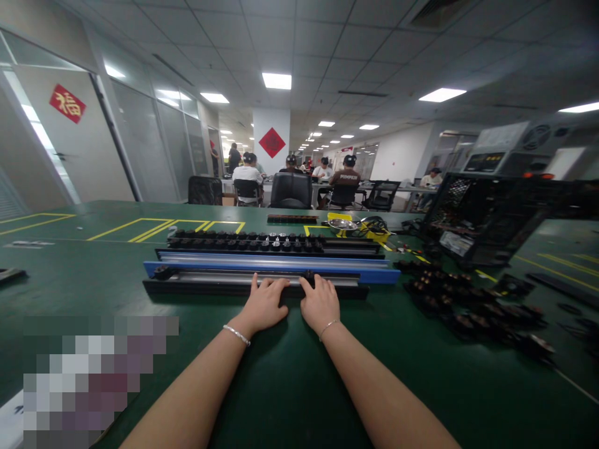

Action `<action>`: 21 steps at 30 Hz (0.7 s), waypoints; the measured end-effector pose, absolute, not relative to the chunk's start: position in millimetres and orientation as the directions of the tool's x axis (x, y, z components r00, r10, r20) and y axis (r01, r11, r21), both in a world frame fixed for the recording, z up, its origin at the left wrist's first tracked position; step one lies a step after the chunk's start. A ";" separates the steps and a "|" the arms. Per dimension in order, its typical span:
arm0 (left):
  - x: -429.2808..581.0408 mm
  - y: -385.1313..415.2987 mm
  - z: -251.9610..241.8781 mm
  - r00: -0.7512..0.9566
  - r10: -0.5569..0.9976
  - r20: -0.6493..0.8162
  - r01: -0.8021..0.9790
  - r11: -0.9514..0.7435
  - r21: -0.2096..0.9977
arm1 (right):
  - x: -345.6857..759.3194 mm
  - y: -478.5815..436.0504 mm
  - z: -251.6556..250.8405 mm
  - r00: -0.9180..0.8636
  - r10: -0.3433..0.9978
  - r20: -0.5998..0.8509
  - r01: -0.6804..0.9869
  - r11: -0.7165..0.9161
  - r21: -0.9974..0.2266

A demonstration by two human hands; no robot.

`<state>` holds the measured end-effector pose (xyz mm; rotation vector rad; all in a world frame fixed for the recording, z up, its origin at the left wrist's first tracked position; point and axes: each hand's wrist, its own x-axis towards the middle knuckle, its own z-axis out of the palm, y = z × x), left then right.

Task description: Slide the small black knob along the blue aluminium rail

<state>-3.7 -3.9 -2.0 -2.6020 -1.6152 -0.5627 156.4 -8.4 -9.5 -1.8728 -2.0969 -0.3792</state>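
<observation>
A long black rail (206, 290) with a silvery channel lies across the bench in front of me. The fingers of my left hand (266, 305), spread apart, rest on the middle of this rail. Just to the right, my right hand (321, 304) has its fingertips around a small black part (309, 274) sitting in the channel; the contact itself is partly hidden. A similar black part (163, 272) sits at the rail's left end. Directly behind runs a blue rail (384, 274), and beyond it black holders carry rows of small black parts (224, 239).
Loose dark parts (449, 299) are heaped at right, below an open computer case (477, 218). A metal bowl (343, 226) and cables stand behind the rails. A pixelated patch (93, 380) covers the near left bench. People (248, 171) sit at desks farther back.
</observation>
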 end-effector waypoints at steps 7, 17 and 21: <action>-4.0 -3.4 -2.8 0.401 0.853 0.333 0.866 -0.471 0.165 | 160.5 -7.6 -11.3 -0.070 0.907 0.416 0.996 0.085 -0.019; -3.5 -4.5 -0.7 0.392 0.864 0.315 0.870 -0.460 0.180 | 161.7 -5.7 -14.7 -0.028 0.905 0.425 0.999 0.041 -0.022; -4.0 -4.3 -0.8 0.395 0.861 0.319 0.865 -0.466 0.187 | 162.8 -4.7 -15.1 -0.007 0.899 0.437 0.999 0.027 -0.039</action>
